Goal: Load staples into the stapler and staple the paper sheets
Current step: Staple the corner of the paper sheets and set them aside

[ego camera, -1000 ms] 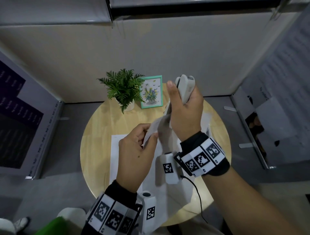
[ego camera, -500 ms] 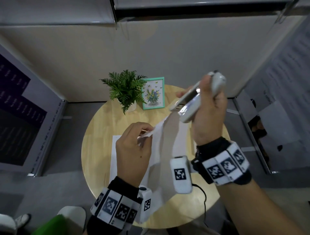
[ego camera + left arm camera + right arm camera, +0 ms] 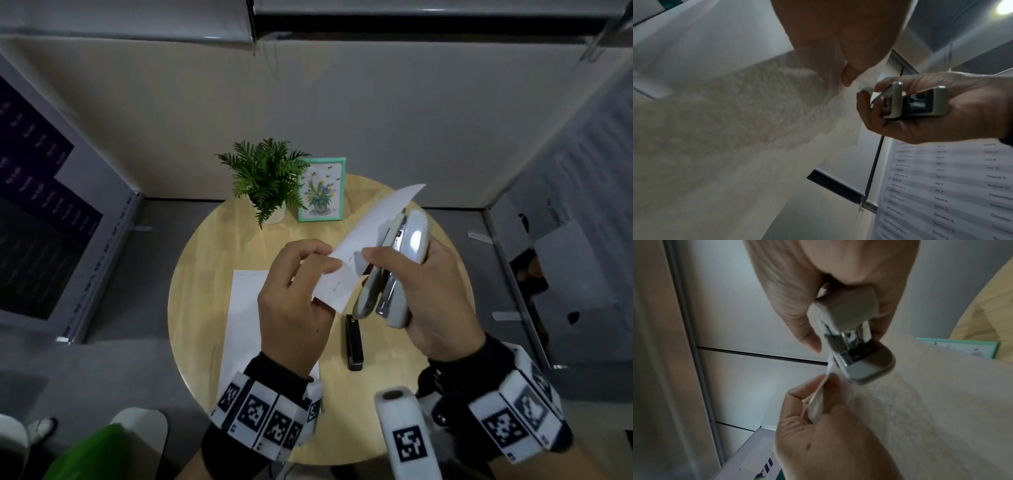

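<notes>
Stapling step: your right hand [image 3: 431,294] grips the stapler [image 3: 394,270]; left hand [image 3: 294,301] pinches the paper sheets [image 3: 373,233]. Next, seat the corner and squeeze.

Your head camera looks down on the desk [image 3: 205,274]; both wrist cameras sit close, apparently angled upward, sharing the stapler [image 3: 914,104] with it.

plant [image 3: 265,178] left of picture frame [image 3: 321,190], behind sheet [image 3: 239,308] on table [image 3: 383,383]
</notes>
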Demonstrator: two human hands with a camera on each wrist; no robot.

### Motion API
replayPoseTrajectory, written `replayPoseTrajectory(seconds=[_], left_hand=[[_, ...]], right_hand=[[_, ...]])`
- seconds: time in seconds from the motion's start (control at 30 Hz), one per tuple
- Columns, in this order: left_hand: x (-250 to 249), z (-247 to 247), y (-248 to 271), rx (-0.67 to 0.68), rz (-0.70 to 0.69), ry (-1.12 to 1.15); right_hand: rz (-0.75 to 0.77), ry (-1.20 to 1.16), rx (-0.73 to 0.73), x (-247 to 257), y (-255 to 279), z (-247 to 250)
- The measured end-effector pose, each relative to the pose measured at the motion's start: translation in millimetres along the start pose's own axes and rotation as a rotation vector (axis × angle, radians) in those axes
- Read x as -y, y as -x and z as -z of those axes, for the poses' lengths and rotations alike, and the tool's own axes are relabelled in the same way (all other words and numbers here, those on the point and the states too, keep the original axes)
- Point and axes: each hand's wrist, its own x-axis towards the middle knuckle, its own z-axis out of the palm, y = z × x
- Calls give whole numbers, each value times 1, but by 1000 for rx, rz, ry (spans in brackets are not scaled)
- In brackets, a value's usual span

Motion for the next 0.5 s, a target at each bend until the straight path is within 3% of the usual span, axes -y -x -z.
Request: replayPoseTrajectory(seconds=[0.5], left_hand=[[1, -1, 8, -10, -29, 32]], right_hand=[[-66, -95, -42, -7, 0, -7]])
